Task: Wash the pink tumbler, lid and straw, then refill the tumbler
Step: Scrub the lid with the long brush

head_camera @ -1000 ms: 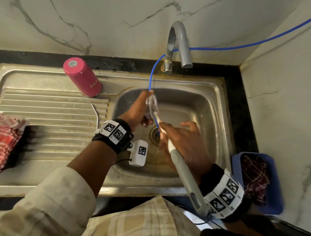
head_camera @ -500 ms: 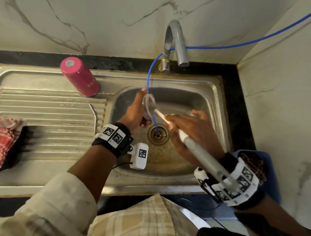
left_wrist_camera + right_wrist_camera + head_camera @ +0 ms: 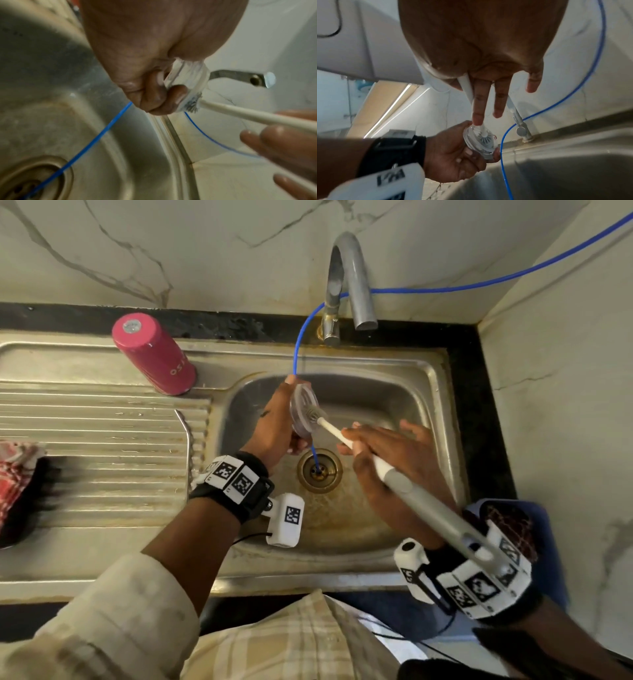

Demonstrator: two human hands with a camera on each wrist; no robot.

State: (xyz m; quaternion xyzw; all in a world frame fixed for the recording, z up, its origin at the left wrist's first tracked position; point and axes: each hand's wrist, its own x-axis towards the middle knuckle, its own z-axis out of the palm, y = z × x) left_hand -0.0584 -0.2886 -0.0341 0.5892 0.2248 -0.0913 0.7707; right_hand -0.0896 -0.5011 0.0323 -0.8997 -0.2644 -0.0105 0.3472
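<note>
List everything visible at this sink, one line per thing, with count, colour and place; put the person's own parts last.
tumbler: 1, pink, upside down on the drainboard's back edge
lid: 1, clear, held on edge over the basin
brush: 1, white and grey, bristles on the lid
blue tube: 1, from the wall down into the drain
tap: 1, metal, behind the basin
sink: 1, steel, ribbed drainboard on the left
checked cloth: 1, red and white, far left
bin: 1, blue, lower right, holding dark cloth
wrist bands: 2, black and white
left hand: grips the lid
right hand: holds the brush, fingers extended
</note>
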